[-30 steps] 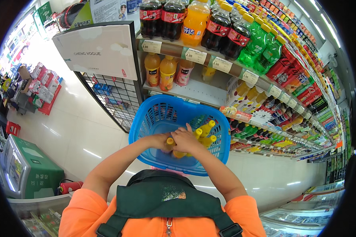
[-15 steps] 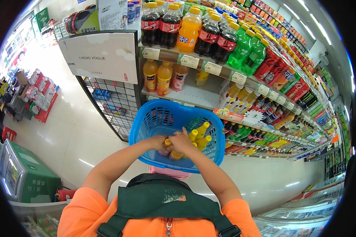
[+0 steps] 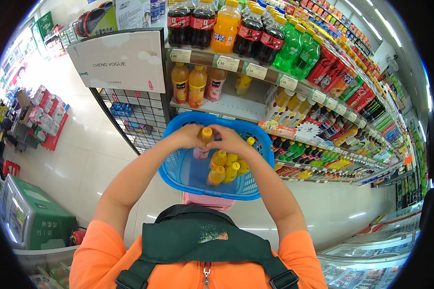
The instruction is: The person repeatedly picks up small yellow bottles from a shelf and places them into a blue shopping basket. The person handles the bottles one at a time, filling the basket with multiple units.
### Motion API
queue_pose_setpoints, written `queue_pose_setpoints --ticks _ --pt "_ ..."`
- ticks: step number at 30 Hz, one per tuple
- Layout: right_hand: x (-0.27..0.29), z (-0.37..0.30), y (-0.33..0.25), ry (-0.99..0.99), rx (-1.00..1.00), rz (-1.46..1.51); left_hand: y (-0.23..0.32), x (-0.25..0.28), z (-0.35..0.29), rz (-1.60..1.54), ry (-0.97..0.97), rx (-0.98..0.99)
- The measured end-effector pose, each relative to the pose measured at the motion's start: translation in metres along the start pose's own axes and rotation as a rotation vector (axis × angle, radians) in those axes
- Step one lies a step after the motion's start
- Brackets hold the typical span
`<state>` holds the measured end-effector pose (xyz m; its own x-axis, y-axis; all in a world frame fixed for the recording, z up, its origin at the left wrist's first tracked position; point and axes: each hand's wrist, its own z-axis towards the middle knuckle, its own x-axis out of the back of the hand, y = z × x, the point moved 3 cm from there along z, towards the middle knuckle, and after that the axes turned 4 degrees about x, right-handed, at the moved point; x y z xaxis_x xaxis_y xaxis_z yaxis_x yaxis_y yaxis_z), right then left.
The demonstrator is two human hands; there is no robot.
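From here, the left hand (image 3: 190,137) is clamped round a bottle (image 3: 202,148) below its cap, while the right hand (image 3: 226,138) closes in at three o'clock, its fingertips seemingly on it too. They've just shifted it toward twelve o'clock, which parts it from the other bottles (image 3: 218,158), grouped at four o'clock. It's at eleven o'clock within the blue basket (image 3: 195,174), yellow-capped, pink-labelled, slightly tilted. The drinks shelf (image 3: 236,107) lies beyond, at twelve.

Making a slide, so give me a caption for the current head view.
Both hands at a bottle in a blue basket, other bottles nearby, before drink shelves.
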<state>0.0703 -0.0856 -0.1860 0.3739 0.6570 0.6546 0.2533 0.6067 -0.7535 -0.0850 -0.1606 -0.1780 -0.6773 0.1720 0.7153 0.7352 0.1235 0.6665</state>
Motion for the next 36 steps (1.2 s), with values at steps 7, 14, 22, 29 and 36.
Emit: queue_pose_setpoints --ticks 7,14,22,29,36 --pt "0.037 0.021 -0.028 0.195 -0.073 -0.077 0.049 0.062 0.011 -0.065 0.251 -0.122" --pt "0.07 0.049 -0.034 0.416 -0.034 -0.212 0.061 0.082 0.037 -0.142 0.417 -0.184" --pt "0.079 0.067 -0.019 0.431 -0.042 -0.185 0.042 0.078 0.074 -0.208 0.486 -0.17" --pt "0.08 0.082 0.001 0.455 -0.022 -0.226 0.035 0.077 0.089 -0.111 0.584 -0.178" --pt "0.077 0.104 0.027 0.484 -0.042 -0.182 0.032 0.08 0.096 -0.037 0.594 -0.162"
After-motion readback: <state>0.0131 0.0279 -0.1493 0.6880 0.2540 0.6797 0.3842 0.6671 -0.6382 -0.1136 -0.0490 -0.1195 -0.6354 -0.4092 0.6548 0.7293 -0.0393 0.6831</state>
